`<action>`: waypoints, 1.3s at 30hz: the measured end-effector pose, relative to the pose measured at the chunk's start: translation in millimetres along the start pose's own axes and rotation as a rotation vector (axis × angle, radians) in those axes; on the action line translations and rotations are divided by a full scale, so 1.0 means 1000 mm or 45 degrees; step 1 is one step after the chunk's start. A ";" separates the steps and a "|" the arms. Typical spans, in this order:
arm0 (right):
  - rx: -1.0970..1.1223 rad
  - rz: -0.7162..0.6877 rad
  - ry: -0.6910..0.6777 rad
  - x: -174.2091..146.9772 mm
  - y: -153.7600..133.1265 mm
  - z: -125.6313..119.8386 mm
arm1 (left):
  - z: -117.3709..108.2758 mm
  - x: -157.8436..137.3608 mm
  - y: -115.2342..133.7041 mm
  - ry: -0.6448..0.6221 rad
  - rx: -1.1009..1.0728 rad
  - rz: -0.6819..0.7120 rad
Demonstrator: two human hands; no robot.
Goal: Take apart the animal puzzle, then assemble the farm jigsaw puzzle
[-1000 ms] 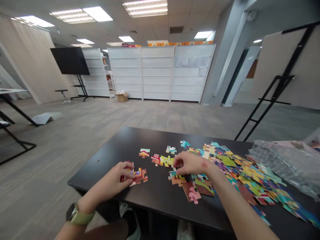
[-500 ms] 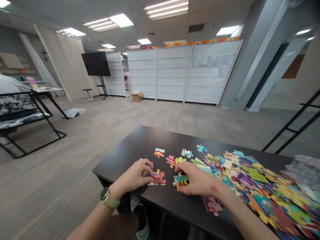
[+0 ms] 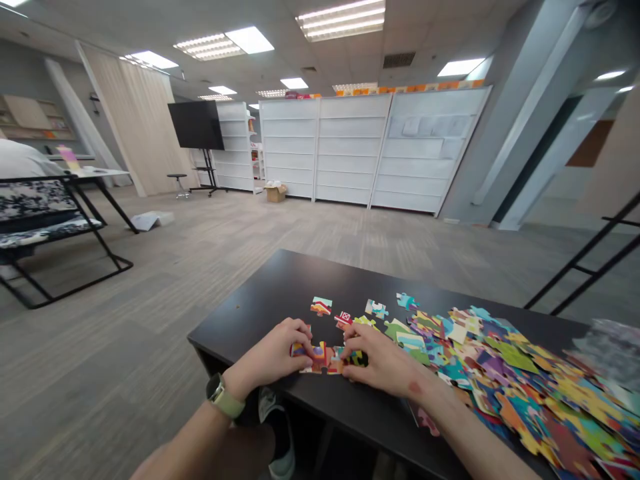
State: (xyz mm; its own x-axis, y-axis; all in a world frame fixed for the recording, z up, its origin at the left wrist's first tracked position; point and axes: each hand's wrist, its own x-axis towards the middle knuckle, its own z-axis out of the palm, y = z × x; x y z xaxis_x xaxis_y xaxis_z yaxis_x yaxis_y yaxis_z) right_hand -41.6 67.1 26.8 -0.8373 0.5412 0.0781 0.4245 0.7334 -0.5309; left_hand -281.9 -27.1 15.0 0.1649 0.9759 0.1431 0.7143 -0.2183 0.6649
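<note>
My left hand (image 3: pixel 275 350) pinches the left end of a small strip of orange and purple puzzle pieces (image 3: pixel 317 359) near the table's front edge. Against the strip's right end, my right hand (image 3: pixel 381 355) grips a teal, black and yellow puzzle piece (image 3: pixel 359 359). The fingers cover much of it, so I cannot tell whether the two are interlocked. Just beyond my hands lie a red piece with a white pattern (image 3: pixel 344 317), a yellow-green piece (image 3: pixel 366 321) and an orange piece with a red-and-white band (image 3: pixel 321 306).
A big heap of loose puzzle pieces (image 3: pixel 530 380) spreads over the right side of the dark table (image 3: pixel 270 287). Farther back lie a white-and-blue piece (image 3: pixel 376 309) and a teal piece (image 3: pixel 407 301). Crumpled clear plastic (image 3: pixel 613 350) is at the right edge. A person sits far left.
My right hand has moved left with its piece, closing the gap to the strip. The left hand still holds the strip, and the view has shifted slightly.
</note>
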 end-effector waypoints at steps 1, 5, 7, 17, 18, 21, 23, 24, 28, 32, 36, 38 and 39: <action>0.000 0.005 0.002 0.000 0.000 0.000 | 0.000 0.000 0.000 0.001 0.003 0.001; 0.001 -0.010 0.009 -0.001 0.002 0.001 | -0.001 -0.001 0.000 -0.018 0.023 0.015; 0.003 -0.032 0.007 -0.002 0.003 0.000 | -0.001 -0.001 0.000 -0.024 0.031 0.020; 0.026 -0.038 0.056 0.000 0.002 0.007 | 0.002 -0.002 0.006 0.011 0.119 0.044; 0.024 -0.045 0.066 0.000 0.001 0.007 | 0.003 -0.002 0.007 0.016 0.137 0.042; 0.027 -0.091 0.115 0.001 0.000 0.009 | 0.003 -0.001 0.009 0.012 0.162 0.039; 0.024 -0.119 0.138 0.001 0.000 0.009 | 0.004 0.000 0.009 0.003 0.157 0.037; 0.021 -0.129 0.145 0.001 0.000 0.010 | 0.004 0.000 0.009 -0.001 0.153 0.036; 0.031 -0.161 0.131 -0.001 -0.002 0.009 | 0.003 0.000 0.002 0.013 0.153 0.031; 0.066 -0.178 0.093 -0.002 -0.005 0.007 | -0.001 0.001 -0.014 0.078 0.179 0.030; 0.108 -0.193 0.080 0.000 -0.004 0.006 | -0.005 0.004 -0.028 0.167 0.191 -0.001; 0.105 -0.165 0.065 -0.001 -0.002 0.003 | -0.006 0.006 -0.032 0.198 0.190 -0.016; 0.096 -0.141 0.044 -0.002 -0.001 0.002 | -0.006 0.007 -0.032 0.211 0.193 -0.019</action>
State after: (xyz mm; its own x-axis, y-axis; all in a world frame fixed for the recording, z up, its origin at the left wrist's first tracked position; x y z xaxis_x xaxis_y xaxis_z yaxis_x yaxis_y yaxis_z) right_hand -41.4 64.8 25.8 -0.8645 0.4737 0.1681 0.3023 0.7572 -0.5791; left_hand -307.6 -12.7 -1.4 0.0483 0.9642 0.2606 0.8120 -0.1899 0.5519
